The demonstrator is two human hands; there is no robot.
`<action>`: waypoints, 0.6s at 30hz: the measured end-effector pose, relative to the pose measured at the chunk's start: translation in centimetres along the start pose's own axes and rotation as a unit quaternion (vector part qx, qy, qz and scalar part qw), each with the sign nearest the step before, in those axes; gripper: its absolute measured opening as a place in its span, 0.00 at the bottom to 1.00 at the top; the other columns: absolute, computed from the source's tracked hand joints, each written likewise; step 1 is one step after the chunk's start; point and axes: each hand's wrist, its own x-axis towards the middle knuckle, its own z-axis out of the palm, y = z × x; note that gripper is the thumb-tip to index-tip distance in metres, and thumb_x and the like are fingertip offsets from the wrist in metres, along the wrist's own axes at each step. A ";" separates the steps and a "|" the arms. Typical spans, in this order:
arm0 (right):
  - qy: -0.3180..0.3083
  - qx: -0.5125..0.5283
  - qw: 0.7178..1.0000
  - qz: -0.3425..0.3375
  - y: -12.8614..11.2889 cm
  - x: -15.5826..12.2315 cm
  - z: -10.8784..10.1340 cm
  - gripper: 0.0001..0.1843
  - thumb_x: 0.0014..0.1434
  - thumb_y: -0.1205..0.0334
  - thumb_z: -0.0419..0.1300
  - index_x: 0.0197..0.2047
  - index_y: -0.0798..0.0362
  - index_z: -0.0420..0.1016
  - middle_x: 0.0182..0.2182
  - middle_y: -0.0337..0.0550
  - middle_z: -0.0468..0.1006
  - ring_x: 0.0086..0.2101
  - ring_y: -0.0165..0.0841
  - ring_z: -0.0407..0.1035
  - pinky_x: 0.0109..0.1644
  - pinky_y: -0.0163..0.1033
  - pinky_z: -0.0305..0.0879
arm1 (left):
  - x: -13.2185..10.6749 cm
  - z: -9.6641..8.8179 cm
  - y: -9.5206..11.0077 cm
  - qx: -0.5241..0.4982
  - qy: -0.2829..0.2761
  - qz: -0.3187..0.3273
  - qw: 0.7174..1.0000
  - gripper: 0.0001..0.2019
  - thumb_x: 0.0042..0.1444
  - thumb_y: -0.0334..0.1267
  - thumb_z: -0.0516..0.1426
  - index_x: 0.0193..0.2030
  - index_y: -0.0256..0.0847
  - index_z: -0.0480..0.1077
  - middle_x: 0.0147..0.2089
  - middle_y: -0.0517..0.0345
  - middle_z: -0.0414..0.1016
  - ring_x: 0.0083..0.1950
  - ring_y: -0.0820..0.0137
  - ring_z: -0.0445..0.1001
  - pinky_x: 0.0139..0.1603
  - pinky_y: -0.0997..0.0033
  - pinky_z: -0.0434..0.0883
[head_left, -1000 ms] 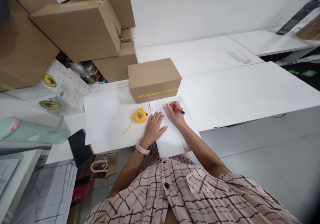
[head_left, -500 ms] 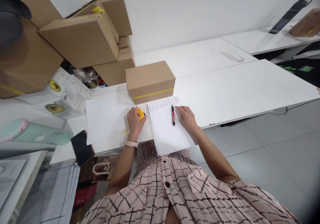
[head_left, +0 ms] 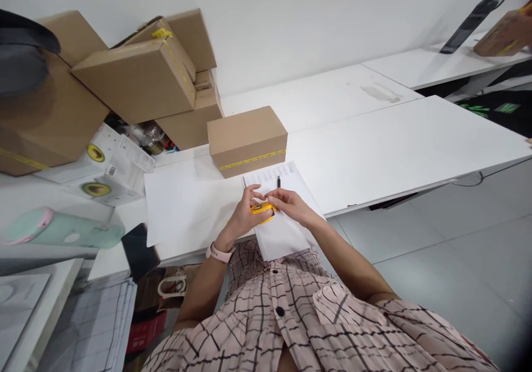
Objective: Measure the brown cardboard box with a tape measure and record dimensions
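My left hand (head_left: 245,214) is closed around a yellow tape measure (head_left: 262,212), holding it above an open notebook (head_left: 282,241). My right hand (head_left: 293,204) pinches at the tape measure's upper right side; its fingertips meet those of my left hand, and the tape's end is too small to make out. Under my right hand lies a pen (head_left: 279,182) on the notebook page, with only its dark upper part showing. Rows of writing run along the top of the page. Just behind the notebook sits a closed cardboard box (head_left: 249,133) with a strip of yellow tape.
White paper (head_left: 172,203) lies left of the notebook. A dark phone (head_left: 140,253) rests by the table's edge, near a mint-green bottle (head_left: 70,229). Stacked cardboard boxes (head_left: 137,78) fill the back left. The white table (head_left: 374,144) stretches right towards a dark bottle (head_left: 471,23).
My left hand has lifted the tape measure and brought it right, over the notebook. My right hand has moved left from beside the pen to meet it, now partly covering the pen.
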 end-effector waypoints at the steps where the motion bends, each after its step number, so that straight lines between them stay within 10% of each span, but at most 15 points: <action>1: -0.006 0.013 1.000 0.002 -0.2 0.1 -0.2 0.23 0.55 0.41 0.68 0.41 0.52 0.79 0.29 0.39 0.77 0.27 0.29 0.67 0.31 0.37 0.63 | 0.1 -0.5 0.2 -0.015 -0.005 -0.001 1.000 0.36 0.50 0.47 0.66 0.63 0.46 0.56 0.53 0.49 0.71 0.39 0.69 0.75 0.37 0.68 0.74; 7: 0.069 0.029 0.994 -0.084 -4.7 4.9 -5.4 0.17 0.49 0.53 0.74 0.38 0.51 0.79 0.32 0.38 0.77 0.30 0.28 0.68 0.34 0.37 0.65 | 2.6 -8.1 2.4 -0.003 0.045 -0.003 0.999 0.34 0.50 0.46 0.67 0.62 0.46 0.62 0.58 0.49 0.72 0.41 0.68 0.76 0.36 0.70 0.73; 13: 0.276 0.109 0.948 -0.111 -10.3 15.8 -13.2 0.05 0.62 0.71 0.63 0.41 0.57 0.72 0.28 0.34 0.71 0.26 0.19 0.61 0.32 0.33 0.57 | 9.2 -19.9 2.5 -0.090 0.267 0.003 0.959 0.19 0.49 0.41 0.67 0.47 0.42 0.70 0.42 0.57 0.77 0.39 0.69 0.76 0.37 0.71 0.73; 18: 0.329 0.083 0.938 -0.069 -10.1 21.8 -13.5 0.08 0.58 0.74 0.63 0.33 0.56 0.68 0.24 0.33 0.69 0.23 0.20 0.58 0.29 0.33 0.55 | 12.5 -23.9 1.3 -0.112 0.326 -0.070 0.936 0.10 0.49 0.38 0.65 0.36 0.39 0.70 0.32 0.61 0.73 0.31 0.72 0.72 0.30 0.74 0.70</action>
